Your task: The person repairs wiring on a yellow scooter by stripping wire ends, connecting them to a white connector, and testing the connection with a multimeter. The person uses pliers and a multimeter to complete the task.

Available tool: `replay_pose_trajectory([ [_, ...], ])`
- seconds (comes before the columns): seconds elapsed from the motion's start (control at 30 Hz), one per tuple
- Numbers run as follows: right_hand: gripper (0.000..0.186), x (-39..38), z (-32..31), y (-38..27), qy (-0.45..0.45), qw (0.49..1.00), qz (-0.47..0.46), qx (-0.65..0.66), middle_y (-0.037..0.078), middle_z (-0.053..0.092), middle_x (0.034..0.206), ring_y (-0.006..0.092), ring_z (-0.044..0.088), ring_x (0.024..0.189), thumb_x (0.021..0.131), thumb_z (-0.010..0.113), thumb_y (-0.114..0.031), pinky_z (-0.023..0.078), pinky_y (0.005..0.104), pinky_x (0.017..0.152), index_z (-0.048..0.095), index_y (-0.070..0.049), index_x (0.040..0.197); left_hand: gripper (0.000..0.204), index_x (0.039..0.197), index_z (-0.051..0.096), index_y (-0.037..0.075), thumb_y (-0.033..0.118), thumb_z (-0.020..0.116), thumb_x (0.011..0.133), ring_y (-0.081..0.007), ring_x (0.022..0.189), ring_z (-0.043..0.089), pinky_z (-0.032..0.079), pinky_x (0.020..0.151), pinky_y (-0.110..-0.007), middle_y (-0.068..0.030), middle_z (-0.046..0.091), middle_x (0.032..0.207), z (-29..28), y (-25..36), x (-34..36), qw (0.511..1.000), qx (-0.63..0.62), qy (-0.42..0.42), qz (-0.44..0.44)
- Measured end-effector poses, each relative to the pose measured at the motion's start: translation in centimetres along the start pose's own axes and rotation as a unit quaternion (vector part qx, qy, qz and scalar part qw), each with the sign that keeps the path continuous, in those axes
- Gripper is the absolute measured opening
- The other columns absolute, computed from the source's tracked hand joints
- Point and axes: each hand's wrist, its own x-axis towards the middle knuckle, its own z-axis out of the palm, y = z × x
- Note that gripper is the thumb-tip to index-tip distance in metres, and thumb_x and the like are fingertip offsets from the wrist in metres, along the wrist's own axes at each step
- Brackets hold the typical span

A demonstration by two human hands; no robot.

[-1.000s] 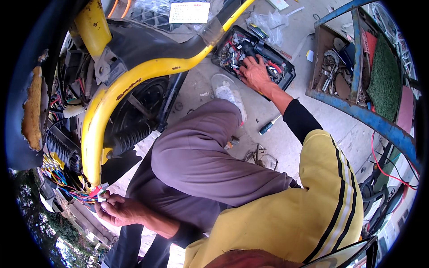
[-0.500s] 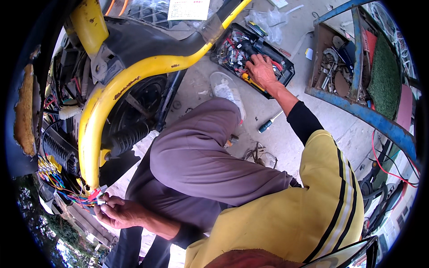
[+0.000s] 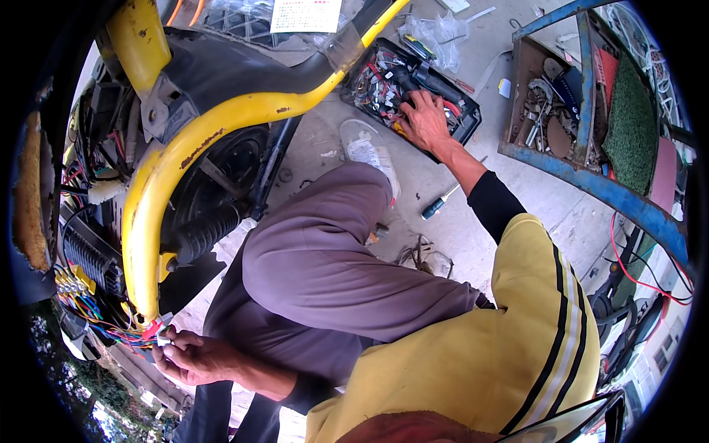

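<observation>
At the lower left, my left hand (image 3: 193, 359) pinches a small white connector (image 3: 163, 337) between thumb and fingers. A red piece (image 3: 153, 328) sits right beside it, at the end of a bundle of coloured wires (image 3: 111, 327). These lie below the lower end of a yellow frame tube (image 3: 140, 244) of a vehicle. My right hand (image 3: 428, 125) reaches into a black tool case (image 3: 467, 133) with its fingers apart and bent down over the contents. Loose wires and connectors (image 3: 377, 88) fill the case's left part. A yellow-handled tool (image 3: 399, 130) lies by my thumb; my fingertips are partly hidden.
A screwdriver (image 3: 433, 209) lies on the concrete near my right forearm. At right stands a rusty metal bin (image 3: 517, 125) of metal parts, behind a blue metal frame (image 3: 591, 177). Beyond the case lies clear plastic wrap (image 3: 443, 37). A black shock absorber (image 3: 203, 235) sits inside the yellow tube.
My right hand has shifted slightly within the tool case, its fingers bending over the contents. My left hand keeps its pinch on the connector. The whole view has slid slightly left.
</observation>
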Motion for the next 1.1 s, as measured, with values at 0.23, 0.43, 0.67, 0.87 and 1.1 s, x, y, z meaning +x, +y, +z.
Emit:
replay_pose_trajectory([
  [0.23,0.066,-0.5,-0.2,0.1,-0.004,0.999,0.0,-0.037,0.013,0.047,0.146,0.0354,0.04,0.141,0.071,0.086,-0.033,0.036,0.0589,0.108,0.056,-0.016,0.128,0.032,0.126,0.055,-0.01,0.008,0.063,0.1,-0.0079,0.055,0.037,0.05,0.081,-0.026,-0.0253,0.066,0.1,1.0,0.7,-0.3,1.0,0.011,0.005,0.003],
  [0.43,0.069,-0.7,0.6,0.1,-0.004,0.997,0.055,-0.048,0.012,0.046,0.147,0.0337,0.041,0.141,0.071,0.084,-0.026,0.034,0.0595,0.111,0.056,-0.018,0.134,0.034,0.128,0.053,-0.01,0.009,0.062,0.1,-0.0095,0.055,0.04,0.05,0.089,-0.032,-0.0253,0.066,0.096,0.5,0.4,-0.2,0.999,-0.034,0.001,-0.022],
  [0.67,0.069,0.4,1.1,-1.6,-0.008,0.997,-0.007,-0.081,0.011,0.04,0.156,0.035,0.034,0.146,0.076,0.08,-0.022,0.028,0.07,0.113,0.055,-0.013,0.139,0.036,0.129,0.052,-0.011,0.009,0.061,0.101,-0.013,0.057,0.044,0.047,0.099,-0.039,-0.0182,0.058,0.075,0.5,0.6,-0.4,1.0,0.022,-0.002,0.005],
  [0.87,0.068,3.7,0.3,-1.9,-0.128,0.973,-0.063,-0.18,0.012,0.049,0.15,0.0384,0.033,0.148,0.077,0.078,-0.027,0.021,0.0759,0.113,0.057,-0.012,0.141,0.037,0.13,0.051,-0.012,0.009,0.061,0.102,-0.0175,0.069,0.053,0.048,0.101,-0.04,-0.012,0.049,0.064,0.6,0.1,0.0,0.999,0.032,-0.025,0.008],
  [1.1,0.045,7.2,1.0,0.8,-0.047,0.985,-0.049,-0.159,0.006,0.068,0.109,0.0248,0.057,0.115,0.079,0.077,-0.035,0.038,0.0571,0.099,0.068,-0.011,0.116,0.038,0.13,0.051,-0.012,0.008,0.063,0.1,-0.0175,0.072,0.058,0.051,0.096,-0.035,-0.0133,0.054,0.069,0.2,0.4,-0.2,1.0,0.027,-0.003,0.006],
])
